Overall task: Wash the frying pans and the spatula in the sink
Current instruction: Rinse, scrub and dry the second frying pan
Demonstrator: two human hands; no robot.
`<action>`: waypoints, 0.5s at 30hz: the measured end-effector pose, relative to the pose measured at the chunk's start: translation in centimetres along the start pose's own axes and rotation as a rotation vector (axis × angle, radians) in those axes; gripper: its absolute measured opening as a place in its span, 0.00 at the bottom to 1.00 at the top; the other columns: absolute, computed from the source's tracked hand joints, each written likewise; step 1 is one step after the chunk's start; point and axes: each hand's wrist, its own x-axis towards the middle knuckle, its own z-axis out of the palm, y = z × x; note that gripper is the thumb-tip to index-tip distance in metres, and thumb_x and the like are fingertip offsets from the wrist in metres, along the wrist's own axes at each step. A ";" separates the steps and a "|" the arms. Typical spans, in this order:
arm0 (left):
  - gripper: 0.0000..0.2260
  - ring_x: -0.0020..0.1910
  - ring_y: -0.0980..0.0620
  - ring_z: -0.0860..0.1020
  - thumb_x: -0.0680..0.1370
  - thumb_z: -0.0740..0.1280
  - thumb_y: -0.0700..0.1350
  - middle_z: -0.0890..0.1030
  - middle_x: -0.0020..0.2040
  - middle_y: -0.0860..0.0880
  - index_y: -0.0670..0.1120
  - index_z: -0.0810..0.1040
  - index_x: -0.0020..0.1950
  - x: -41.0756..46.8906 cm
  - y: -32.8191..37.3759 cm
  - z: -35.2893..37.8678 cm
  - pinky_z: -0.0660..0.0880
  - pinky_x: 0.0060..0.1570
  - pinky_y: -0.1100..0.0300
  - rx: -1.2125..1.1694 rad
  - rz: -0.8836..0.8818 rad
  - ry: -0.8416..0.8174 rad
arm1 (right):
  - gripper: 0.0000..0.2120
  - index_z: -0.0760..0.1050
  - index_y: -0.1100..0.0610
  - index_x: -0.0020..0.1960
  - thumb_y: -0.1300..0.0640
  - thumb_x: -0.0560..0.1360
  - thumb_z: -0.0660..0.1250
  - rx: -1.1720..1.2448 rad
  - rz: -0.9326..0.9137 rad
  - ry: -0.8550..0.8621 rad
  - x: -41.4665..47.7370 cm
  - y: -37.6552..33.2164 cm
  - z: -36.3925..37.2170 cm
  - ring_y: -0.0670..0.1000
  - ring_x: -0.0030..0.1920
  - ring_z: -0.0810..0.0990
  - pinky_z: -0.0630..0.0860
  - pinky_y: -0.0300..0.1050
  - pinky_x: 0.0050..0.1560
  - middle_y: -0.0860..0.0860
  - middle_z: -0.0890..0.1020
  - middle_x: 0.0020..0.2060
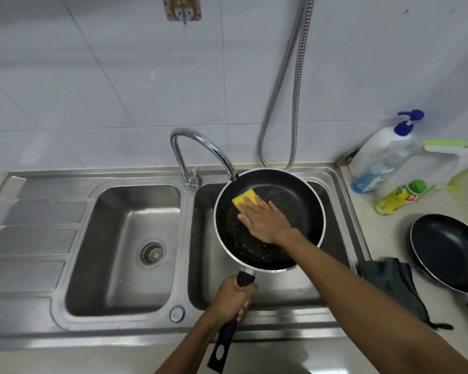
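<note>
Left hand (231,298) grips the handle of the frying pan (295,209) held over the sink's (343,201) right basin; right hand (265,220), fingers flat, presses the sponge (244,198) inside. Risk: uneven pressure could tip the unsupported pan.

left grip (233,296) curled closed | right grip (265,220) flat, palm down (arm extended)

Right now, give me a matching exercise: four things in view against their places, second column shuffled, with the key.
1. yellow sponge
2. left hand
3. second frying pan
4. pump bottle

a. on the counter, right of the sink
b. back of the counter, by the wall
c. under the right hand, inside the held pan
d. gripping the pan handle

Pairs: 1-c, 2-d, 3-a, 4-b
</note>
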 end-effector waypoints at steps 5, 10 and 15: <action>0.15 0.19 0.52 0.65 0.80 0.66 0.41 0.68 0.22 0.49 0.46 0.68 0.33 0.7 0.0 -0.7 0.63 0.21 0.63 -0.016 -0.010 0.042 | 0.32 0.60 0.50 0.81 0.38 0.84 0.38 -0.089 0.089 0.055 -3.4 5.1 1.0 0.60 0.80 0.57 0.60 0.63 0.76 0.51 0.60 0.81; 0.11 0.19 0.51 0.65 0.78 0.65 0.40 0.69 0.23 0.48 0.44 0.69 0.36 0.8 0.4 -0.2 0.64 0.21 0.63 -0.011 -0.007 0.070 | 0.29 0.70 0.49 0.76 0.40 0.84 0.42 -0.080 -0.059 0.037 -6.5 -0.7 4.7 0.59 0.75 0.70 0.74 0.62 0.68 0.50 0.71 0.75; 0.13 0.20 0.53 0.66 0.79 0.65 0.41 0.69 0.24 0.49 0.46 0.70 0.35 0.2 0.3 0.5 0.65 0.21 0.63 -0.034 -0.026 0.053 | 0.28 0.49 0.48 0.83 0.41 0.85 0.42 0.055 -0.023 -0.005 0.1 -0.9 -0.7 0.53 0.82 0.42 0.45 0.60 0.80 0.46 0.47 0.83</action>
